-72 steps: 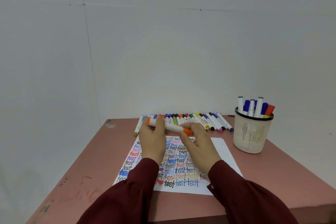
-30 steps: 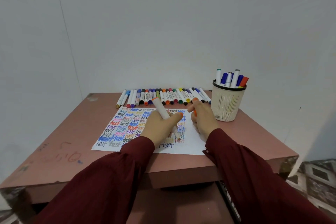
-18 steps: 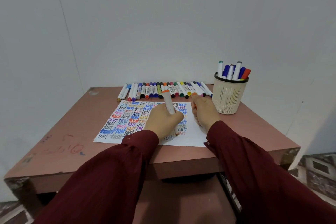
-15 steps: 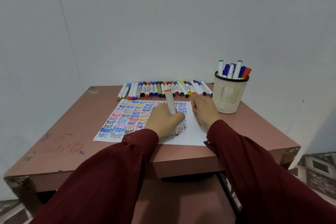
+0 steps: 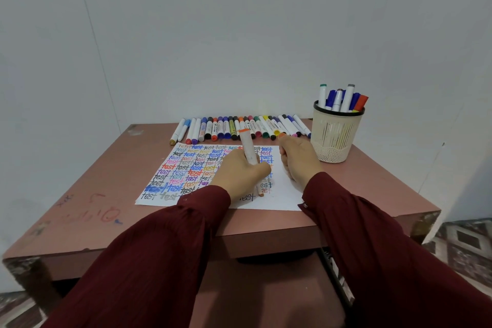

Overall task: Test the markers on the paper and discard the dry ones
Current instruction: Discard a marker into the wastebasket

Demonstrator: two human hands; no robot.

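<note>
The marker [image 5: 249, 148], white with an orange end, stands nearly upright, tip down on the paper [image 5: 283, 196]. The left hand [image 5: 239, 176] curls its fingers round it; the right hand [image 5: 298, 161] pinches the orange cap [image 5: 281, 135].

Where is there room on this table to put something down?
The bare left side of the pinkish wooden table, beside the white scribbled paper, and the front right corner in front of the cream mesh cup. The back is crowded by the row of coloured markers.
</note>
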